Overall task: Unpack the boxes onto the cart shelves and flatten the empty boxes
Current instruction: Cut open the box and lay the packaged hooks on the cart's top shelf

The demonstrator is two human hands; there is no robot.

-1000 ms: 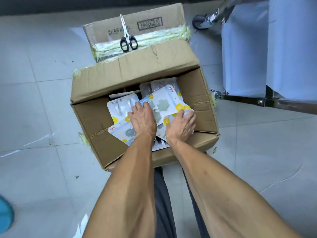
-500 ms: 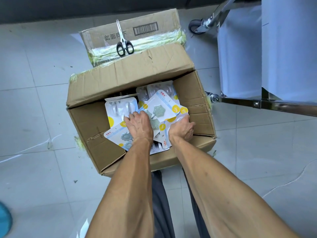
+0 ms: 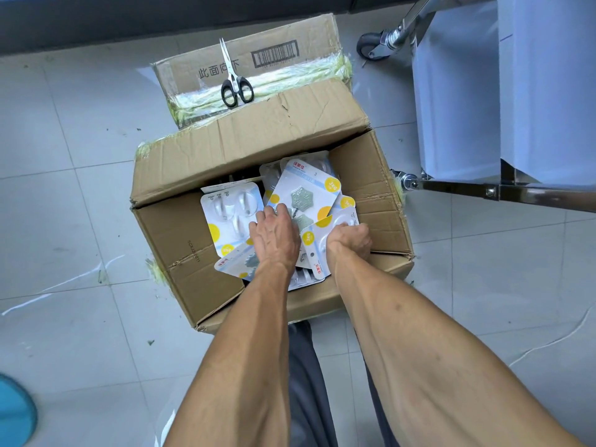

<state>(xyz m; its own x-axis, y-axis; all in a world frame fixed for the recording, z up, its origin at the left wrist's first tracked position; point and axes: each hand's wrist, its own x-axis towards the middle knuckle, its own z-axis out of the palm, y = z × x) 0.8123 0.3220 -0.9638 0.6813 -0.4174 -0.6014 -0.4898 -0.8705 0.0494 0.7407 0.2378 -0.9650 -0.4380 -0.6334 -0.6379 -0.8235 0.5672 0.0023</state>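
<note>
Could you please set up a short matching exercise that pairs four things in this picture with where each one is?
Things:
1. scissors
2. left hand
3. cart wheel
4. blue object

Places:
A. at the picture's bottom left edge, on the floor
B. on top of the sealed box
C. inside the open box, on the packets
D. on the floor tiles, top right of the sealed box

Pairs: 1-B, 2-C, 3-D, 4-A
</note>
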